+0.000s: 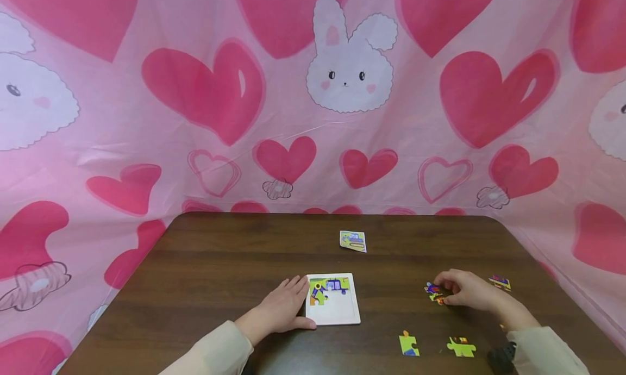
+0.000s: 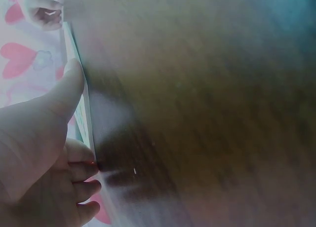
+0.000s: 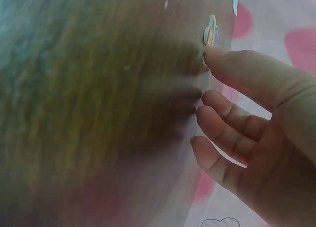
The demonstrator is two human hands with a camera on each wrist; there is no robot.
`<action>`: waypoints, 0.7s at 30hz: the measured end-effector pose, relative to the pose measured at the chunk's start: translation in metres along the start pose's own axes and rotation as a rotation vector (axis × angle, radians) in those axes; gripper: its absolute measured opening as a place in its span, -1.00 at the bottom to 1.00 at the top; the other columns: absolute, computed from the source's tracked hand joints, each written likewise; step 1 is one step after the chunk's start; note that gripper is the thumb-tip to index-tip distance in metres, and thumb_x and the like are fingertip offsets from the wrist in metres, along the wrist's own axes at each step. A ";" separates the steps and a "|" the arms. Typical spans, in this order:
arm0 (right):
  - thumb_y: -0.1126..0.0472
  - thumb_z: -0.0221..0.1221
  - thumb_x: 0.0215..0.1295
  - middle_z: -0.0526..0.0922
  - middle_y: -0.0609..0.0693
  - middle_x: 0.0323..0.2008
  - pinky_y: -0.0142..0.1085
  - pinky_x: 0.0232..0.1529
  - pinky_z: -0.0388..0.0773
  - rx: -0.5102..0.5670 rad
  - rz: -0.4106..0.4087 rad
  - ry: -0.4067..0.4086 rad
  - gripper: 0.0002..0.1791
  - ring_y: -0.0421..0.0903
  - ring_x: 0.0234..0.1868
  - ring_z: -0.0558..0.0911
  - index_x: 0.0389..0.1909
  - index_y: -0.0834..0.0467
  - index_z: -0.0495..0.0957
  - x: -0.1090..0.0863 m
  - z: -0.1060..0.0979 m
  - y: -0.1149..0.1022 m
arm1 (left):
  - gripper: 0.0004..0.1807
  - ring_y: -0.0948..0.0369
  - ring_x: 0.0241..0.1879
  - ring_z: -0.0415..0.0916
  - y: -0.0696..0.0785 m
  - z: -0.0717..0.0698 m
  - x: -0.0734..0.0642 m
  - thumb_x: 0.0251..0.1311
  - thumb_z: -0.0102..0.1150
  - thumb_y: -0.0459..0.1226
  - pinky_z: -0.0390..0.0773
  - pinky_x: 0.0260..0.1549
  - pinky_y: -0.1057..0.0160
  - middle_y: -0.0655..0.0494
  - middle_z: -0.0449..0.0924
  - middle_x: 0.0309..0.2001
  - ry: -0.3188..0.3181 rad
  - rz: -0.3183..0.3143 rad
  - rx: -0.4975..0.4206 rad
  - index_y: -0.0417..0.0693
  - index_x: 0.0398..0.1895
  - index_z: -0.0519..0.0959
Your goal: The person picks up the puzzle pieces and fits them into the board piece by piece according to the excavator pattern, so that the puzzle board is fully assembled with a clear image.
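A white square puzzle tray (image 1: 342, 312) lies near the middle of the table, with joined pieces showing a purple vehicle on green (image 1: 332, 287) along its top and left. My left hand (image 1: 283, 308) rests at the tray's left edge, fingers extended and thumb at the lower left corner. Off to the right, my right hand (image 1: 467, 292) pinches a colourful jigsaw piece (image 1: 432, 289) between thumb and fingers, low over the tabletop. In the right wrist view the piece (image 3: 211, 30) appears edge-on past the thumb, partly hidden; the other fingers are loosely bent.
A small picture card (image 1: 353, 240) of a similar vehicle lies behind the tray. Two loose green pieces, one with blue (image 1: 408, 344) and one with orange (image 1: 461, 347), lie at the front right. Another piece (image 1: 500, 282) sits beyond the right hand. A pink heart-patterned cloth (image 1: 303, 119) hangs behind the table.
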State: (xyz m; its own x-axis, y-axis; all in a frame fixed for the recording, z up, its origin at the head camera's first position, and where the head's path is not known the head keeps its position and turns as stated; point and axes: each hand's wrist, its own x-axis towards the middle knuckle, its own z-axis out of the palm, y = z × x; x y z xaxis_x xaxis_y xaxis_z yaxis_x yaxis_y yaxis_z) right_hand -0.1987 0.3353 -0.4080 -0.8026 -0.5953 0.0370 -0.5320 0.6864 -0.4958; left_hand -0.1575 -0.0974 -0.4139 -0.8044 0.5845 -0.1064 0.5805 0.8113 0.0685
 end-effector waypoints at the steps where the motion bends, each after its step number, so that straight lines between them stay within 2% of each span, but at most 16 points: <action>1: 0.24 0.36 -0.05 0.40 -0.13 -0.41 -0.34 -0.50 0.36 0.002 -0.007 0.001 -0.68 -0.25 -0.46 0.36 -0.27 0.21 0.50 0.000 0.000 0.000 | -0.05 -0.03 0.28 0.12 0.000 0.000 0.000 0.04 0.07 0.26 0.15 0.21 0.05 -0.18 0.16 0.31 0.000 0.001 -0.001 -0.32 0.28 0.25; 16: 0.26 0.38 -0.07 0.35 -0.16 -0.46 -0.36 -0.52 0.32 -0.018 -0.034 0.038 -0.71 -0.24 -0.46 0.34 -0.40 0.12 0.44 0.001 0.003 0.000 | -0.05 -0.02 0.28 0.13 -0.001 0.000 -0.001 0.04 0.07 0.26 0.16 0.20 0.06 -0.18 0.17 0.31 0.007 0.005 0.012 -0.32 0.28 0.25; 21: 0.24 0.38 -0.06 0.35 -0.15 -0.47 -0.35 -0.52 0.32 -0.019 -0.006 0.032 -0.72 -0.24 -0.47 0.34 -0.42 0.12 0.43 0.001 0.003 -0.001 | -0.04 -0.02 0.29 0.12 -0.001 0.000 0.000 0.04 0.06 0.26 0.15 0.21 0.06 -0.17 0.16 0.31 -0.003 0.000 0.003 -0.31 0.29 0.24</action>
State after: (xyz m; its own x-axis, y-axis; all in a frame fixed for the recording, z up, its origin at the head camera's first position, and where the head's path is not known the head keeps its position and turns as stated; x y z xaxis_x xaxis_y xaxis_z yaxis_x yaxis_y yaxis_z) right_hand -0.1981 0.3331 -0.4104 -0.8074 -0.5861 0.0675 -0.5416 0.6909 -0.4789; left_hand -0.1581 -0.0983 -0.4137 -0.8040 0.5845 -0.1093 0.5809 0.8113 0.0658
